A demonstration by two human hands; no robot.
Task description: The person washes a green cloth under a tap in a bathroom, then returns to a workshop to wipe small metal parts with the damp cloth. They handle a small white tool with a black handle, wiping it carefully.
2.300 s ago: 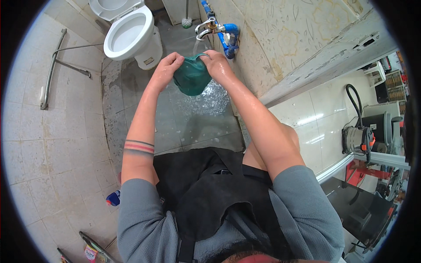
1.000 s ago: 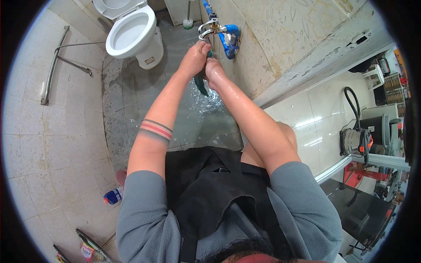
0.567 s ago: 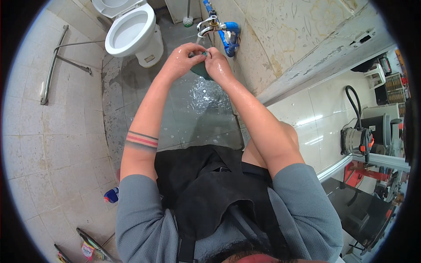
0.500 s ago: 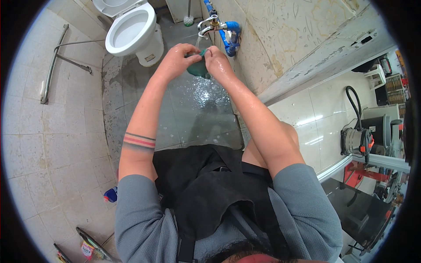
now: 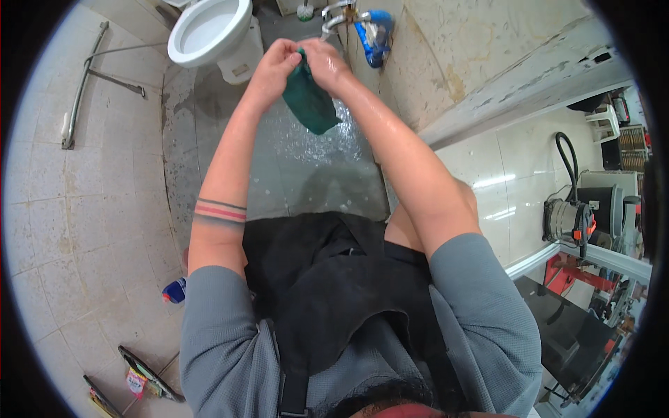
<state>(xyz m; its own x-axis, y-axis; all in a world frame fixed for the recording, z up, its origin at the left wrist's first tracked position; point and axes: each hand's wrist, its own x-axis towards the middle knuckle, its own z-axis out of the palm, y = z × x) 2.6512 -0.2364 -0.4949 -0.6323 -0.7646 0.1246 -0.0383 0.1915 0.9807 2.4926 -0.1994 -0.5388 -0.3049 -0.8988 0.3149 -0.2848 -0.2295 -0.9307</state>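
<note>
A wet dark green cloth [image 5: 310,106] hangs from my two hands below the wall tap [image 5: 339,17]. My left hand [image 5: 277,64] pinches its upper edge between thumb and fingers. My right hand [image 5: 325,64] is closed on the same edge, close beside the left; some of its fingers are hidden behind the hand. Water comes from the tap's spout just by my right hand. Under the cloth, the grey tiled floor [image 5: 293,182] is wet and splashed with water.
A white toilet [image 5: 245,56] stands at the far left, with a toilet brush [image 5: 304,12] behind. Blue pipe [image 5: 369,45] runs along the right wall. A metal bar [image 5: 85,83] is on the left wall. A vacuum cleaner [image 5: 568,221] stands beyond the doorway. A blue bottle [image 5: 175,290] lies at left.
The cloth, bunched under the tap before, now hangs down longer and more spread out. Both hands appear slightly higher in the picture, as the whole view has shifted.
</note>
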